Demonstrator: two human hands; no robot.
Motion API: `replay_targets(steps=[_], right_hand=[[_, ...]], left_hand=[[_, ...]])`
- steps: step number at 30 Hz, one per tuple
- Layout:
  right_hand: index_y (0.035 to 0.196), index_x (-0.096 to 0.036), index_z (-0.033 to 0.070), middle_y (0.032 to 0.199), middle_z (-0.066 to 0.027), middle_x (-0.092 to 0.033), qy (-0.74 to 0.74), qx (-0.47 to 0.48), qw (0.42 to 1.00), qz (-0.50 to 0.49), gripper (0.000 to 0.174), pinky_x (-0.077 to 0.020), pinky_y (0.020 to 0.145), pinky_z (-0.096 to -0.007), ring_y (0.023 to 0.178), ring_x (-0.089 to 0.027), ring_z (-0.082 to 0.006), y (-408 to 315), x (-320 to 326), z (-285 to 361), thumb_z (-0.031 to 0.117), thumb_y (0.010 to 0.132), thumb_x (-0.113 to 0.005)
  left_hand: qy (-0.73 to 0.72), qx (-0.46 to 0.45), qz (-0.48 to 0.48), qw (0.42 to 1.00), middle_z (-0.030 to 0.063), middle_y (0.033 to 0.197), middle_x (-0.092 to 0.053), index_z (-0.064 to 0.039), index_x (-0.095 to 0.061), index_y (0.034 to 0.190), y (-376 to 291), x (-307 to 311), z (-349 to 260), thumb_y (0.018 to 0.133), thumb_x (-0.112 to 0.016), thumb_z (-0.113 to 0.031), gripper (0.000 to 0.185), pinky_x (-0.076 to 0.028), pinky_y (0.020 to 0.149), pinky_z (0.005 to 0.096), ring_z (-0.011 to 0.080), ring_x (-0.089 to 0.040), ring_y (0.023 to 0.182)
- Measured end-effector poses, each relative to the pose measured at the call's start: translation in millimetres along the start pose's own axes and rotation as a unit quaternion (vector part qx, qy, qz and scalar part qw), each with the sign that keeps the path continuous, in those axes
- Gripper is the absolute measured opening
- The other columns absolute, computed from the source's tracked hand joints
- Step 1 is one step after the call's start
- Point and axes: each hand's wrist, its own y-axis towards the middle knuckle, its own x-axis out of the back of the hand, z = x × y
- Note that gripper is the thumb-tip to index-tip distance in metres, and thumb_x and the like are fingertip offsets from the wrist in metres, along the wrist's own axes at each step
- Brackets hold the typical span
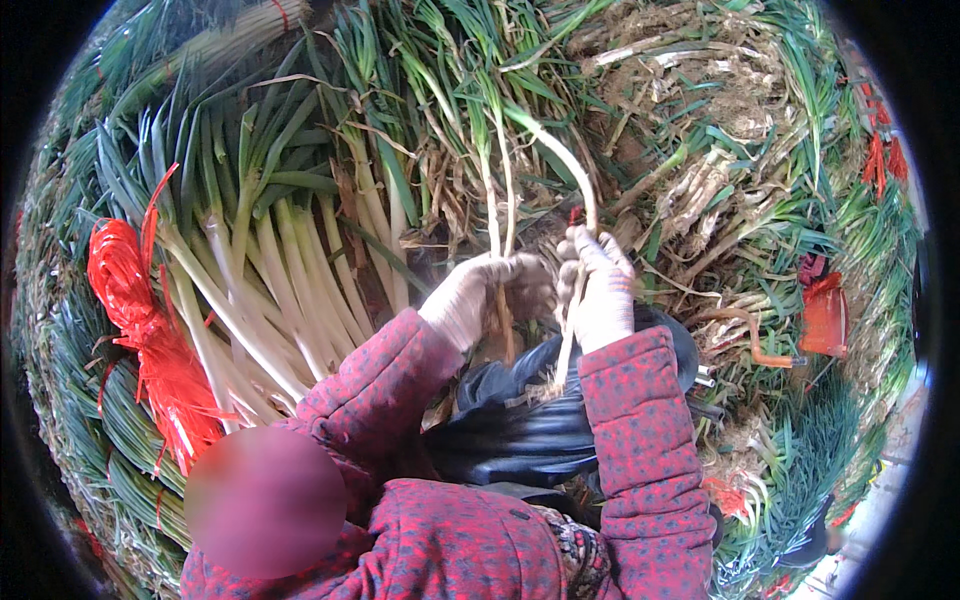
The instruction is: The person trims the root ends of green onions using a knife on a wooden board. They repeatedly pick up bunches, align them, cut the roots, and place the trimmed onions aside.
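Note:
My left hand (487, 289), in a pale knitted glove, is closed around two thin green onion stalks (493, 202) whose leaves point away from me. Part of this hand is blurred, and a dry brown strip hangs below it. In the same kind of glove, my right hand (604, 281) grips a thicker green onion (574, 165) with a curved white stem. The lower stem and roots below the right hand (564, 352) hang over my dark trousers. Both hands are close together, with the fingers near each other.
Trimmed green onions (292, 277) lie in a pile on the left, beside a bundle of red plastic ties (142, 315). Untrimmed stalks (450, 112) lie ahead. Loose peelings and stalks (705, 187) cover the ground at right, near an orange curved handle (754, 341) and a red packet (823, 315).

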Motion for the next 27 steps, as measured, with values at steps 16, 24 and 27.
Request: replay_targets(steps=[16, 24, 27], right_hand=[[0.088, -0.053, 0.002, 0.071, -0.0047, -0.058, -0.119, 0.001, 0.991, 0.062, 0.016, -0.0476, 0.050, -0.0279, 0.056, -0.057, -0.0139, 25, 2, -23, 0.002, 0.079, -0.066], [0.093, -0.050, 0.007, 0.072, -0.0039, -0.058, -0.039, -0.077, 0.995, 0.055, 0.013, -0.0471, 0.044, -0.0275, 0.053, -0.056, -0.0156, 19, -1, -12, 0.012, 0.086, -0.060], [0.092, -0.051, 0.009, 0.072, -0.0028, -0.058, 0.005, -0.049, 0.995, 0.086, 0.011, -0.0465, 0.044, -0.0272, 0.054, -0.055, -0.0136, 20, 1, -8, 0.015, 0.087, -0.059]], left_hand=[[0.117, 0.023, 0.000, 0.993, 0.0044, 0.092, -0.062, -0.002, -0.054, 0.109, -27, -15, 37, 0.086, -0.060, -0.015, 0.026, -0.051, 0.073, 0.0283, 0.0142, -0.062, 0.082], [0.057, -0.035, -0.014, 0.998, 0.0169, 0.115, -0.055, -0.005, -0.040, 0.131, -11, 27, -4, 0.085, -0.059, -0.031, 0.057, -0.042, 0.095, 0.0429, 0.0295, -0.056, 0.105], [0.072, -0.057, -0.070, 0.993, 0.0168, 0.111, -0.056, -0.006, -0.041, 0.127, -8, 33, -19, 0.084, -0.061, -0.033, 0.055, -0.049, 0.084, 0.0430, 0.0295, -0.059, 0.098]])
